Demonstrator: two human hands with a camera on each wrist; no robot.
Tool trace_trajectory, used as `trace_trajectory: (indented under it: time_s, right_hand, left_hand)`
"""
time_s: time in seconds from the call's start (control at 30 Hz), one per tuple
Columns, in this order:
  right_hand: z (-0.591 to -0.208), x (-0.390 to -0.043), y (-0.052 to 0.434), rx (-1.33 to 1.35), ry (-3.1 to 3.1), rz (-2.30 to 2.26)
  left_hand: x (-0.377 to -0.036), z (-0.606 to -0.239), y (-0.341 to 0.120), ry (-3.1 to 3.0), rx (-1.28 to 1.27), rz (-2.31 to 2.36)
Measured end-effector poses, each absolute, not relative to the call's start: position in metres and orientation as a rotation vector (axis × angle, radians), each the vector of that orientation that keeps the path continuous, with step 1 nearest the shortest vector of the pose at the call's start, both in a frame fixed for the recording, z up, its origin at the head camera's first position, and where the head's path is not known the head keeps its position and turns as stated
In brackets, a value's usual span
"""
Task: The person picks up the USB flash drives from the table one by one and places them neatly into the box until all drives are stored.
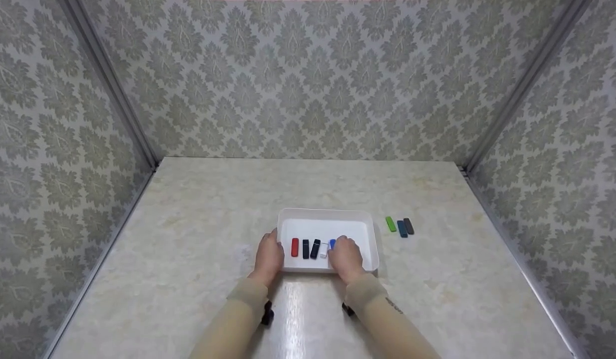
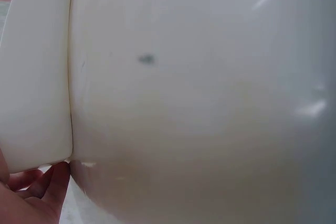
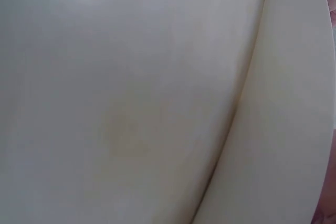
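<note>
A white plastic tray (image 1: 327,214) stands on the table. My left hand (image 1: 269,253) grips its left side, and the left wrist view shows curled fingers (image 2: 59,182) against the tray's end wall. Inside, my right hand (image 1: 346,257) pinches a blue USB flash drive (image 1: 332,243), mostly covered by the fingers. To its left, a row holds a white or clear flash drive (image 1: 323,250), a black one (image 1: 315,249), another black one (image 1: 306,249) and a red one (image 1: 295,247). The right wrist view shows mainly the tray's outer wall (image 3: 278,108); the right fingertips are hidden there.
Right of the tray, a green flash drive (image 1: 390,224), a dark blue one (image 1: 402,229) and a dark grey one (image 1: 409,226) lie on the pale marbled table (image 1: 203,199). Patterned wall panels (image 1: 308,80) enclose the table's back and sides.
</note>
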State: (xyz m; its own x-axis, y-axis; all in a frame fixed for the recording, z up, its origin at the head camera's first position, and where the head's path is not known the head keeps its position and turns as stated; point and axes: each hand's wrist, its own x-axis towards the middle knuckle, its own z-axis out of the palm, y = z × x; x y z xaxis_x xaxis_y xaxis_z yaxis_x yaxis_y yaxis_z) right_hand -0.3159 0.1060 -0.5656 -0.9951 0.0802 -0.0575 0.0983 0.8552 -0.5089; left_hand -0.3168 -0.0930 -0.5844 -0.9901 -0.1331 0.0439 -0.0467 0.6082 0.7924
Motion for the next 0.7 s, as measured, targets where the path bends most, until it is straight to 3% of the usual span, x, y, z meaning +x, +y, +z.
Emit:
trace_trajectory:
  time_s: [0.7]
  right_hand:
    - [-0.5668,-0.3154,0.1057,0.083,3.004,-0.785]
  left_hand:
    - [-0.3166,-0.5838,-0.0927,-2.751,0.148,-1.276]
